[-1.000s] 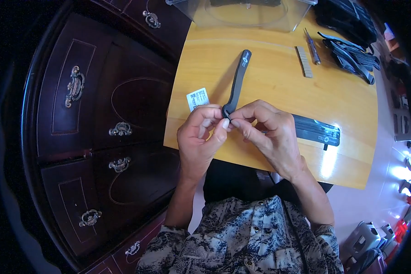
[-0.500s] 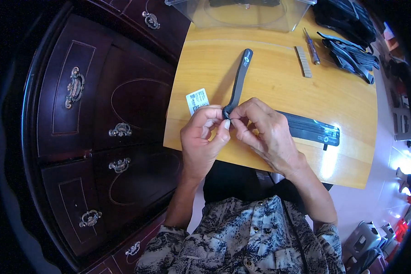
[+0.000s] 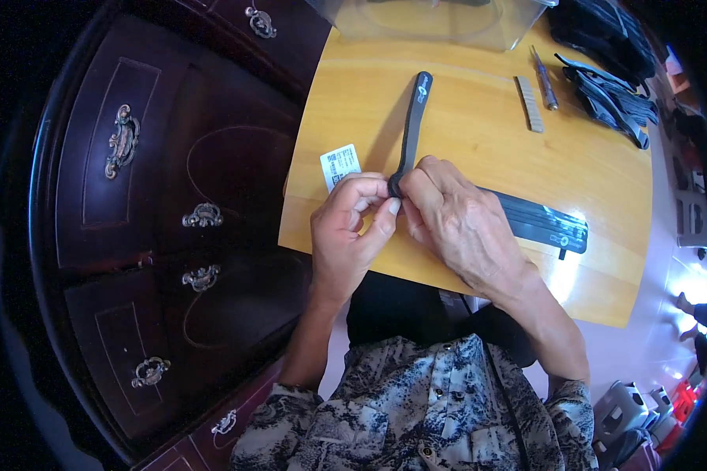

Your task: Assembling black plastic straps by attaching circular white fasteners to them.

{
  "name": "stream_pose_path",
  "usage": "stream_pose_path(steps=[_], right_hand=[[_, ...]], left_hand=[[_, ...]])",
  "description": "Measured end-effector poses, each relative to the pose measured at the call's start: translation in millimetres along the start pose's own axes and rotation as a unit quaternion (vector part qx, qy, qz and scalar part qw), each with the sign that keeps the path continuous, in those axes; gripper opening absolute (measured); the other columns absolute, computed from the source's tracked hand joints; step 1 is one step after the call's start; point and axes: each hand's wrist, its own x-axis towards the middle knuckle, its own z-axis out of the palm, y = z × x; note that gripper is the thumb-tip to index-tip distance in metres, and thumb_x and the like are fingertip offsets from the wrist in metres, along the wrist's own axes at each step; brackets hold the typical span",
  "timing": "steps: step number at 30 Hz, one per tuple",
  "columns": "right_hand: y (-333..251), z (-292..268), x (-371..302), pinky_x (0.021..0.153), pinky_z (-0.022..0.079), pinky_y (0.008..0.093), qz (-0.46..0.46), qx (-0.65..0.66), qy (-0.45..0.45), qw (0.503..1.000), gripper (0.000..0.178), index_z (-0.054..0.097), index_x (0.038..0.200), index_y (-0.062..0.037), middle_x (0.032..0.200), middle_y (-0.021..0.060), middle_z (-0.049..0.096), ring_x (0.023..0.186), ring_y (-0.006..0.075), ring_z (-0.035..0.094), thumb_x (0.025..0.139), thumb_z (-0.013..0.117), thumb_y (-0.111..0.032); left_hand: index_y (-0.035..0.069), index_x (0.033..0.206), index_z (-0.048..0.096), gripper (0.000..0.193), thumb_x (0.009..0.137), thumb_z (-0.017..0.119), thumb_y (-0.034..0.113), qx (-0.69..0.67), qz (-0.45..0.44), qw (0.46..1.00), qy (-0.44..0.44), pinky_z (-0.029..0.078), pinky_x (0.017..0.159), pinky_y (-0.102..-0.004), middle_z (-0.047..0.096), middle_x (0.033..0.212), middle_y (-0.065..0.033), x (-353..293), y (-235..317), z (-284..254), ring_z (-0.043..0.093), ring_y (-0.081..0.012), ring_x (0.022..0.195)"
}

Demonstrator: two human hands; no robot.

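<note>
A dark strap (image 3: 413, 129) with a rounded far end and a pale printed mark stands out from my hands over the wooden table. Its near end curls into a small loop. My left hand (image 3: 349, 235) pinches that loop between thumb and fingertips. From the other side my right hand (image 3: 470, 224) closes on the same end, its back turned up and hiding most of its fingertips. Just beyond my right hand lies a flat black pack of straps (image 3: 543, 224), partly covered by the hand. A white printed label (image 3: 339, 163) rests beside my left fingers.
A clear plastic bin (image 3: 440, 31) stands at the table's far edge. To the right are a ridged brown strip (image 3: 529, 104), a screwdriver (image 3: 544, 78), a bundle of dark straps (image 3: 609, 94) and a black bag (image 3: 605, 39). A dark wooden cabinet (image 3: 102, 228) borders the left side.
My right hand has rolled over, its back now facing up and its fingers further over the strap's looped end. The left hand keeps its pinch. The whole view has shifted slightly.
</note>
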Motion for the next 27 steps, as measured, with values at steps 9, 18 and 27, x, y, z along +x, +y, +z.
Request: stream_pose_path(steps=[9,18,27], right_hand=[[13.8,-0.6,5.3,0.057,0.050,0.0349,-0.068,0.089,-0.075,0.991,0.015,0.051,0.082,-0.0055,0.073,0.0080,0.053,0.072,0.0253,0.060,0.078,0.063,-0.015],[15.5,21.4,4.8,0.054,0.046,0.0367,-0.013,0.233,-0.025,0.972,0.020,0.047,0.071,-0.0033,0.065,0.0099,0.050,0.060,0.0270,0.055,0.072,0.066,-0.007],[7.3,12.7,10.6,0.054,0.045,0.0360,-0.009,0.282,0.009,0.959,0.019,0.046,0.071,-0.0027,0.067,0.0097,0.049,0.058,0.0261,0.053,0.071,0.065,-0.001]], left_hand=[[-0.003,0.095,0.053,0.016,0.082,0.058,-0.011,-0.086,-0.076,0.993,-0.019,0.045,0.079,-0.0216,0.054,0.093,-0.0019,-3.0,15.3,5.0,0.055,-0.0066,0.088],[0.000,0.095,0.054,0.015,0.082,0.056,-0.008,-0.103,-0.082,0.991,0.024,0.044,0.074,-0.0214,0.056,0.091,0.0003,0.6,14.7,5.4,0.052,-0.0042,0.081],[-0.002,0.100,0.054,0.015,0.088,0.062,0.000,-0.156,-0.071,0.985,-0.009,0.047,0.079,-0.0228,0.061,0.091,-0.0043,0.3,23.1,-7.7,0.060,-0.0097,0.085]])
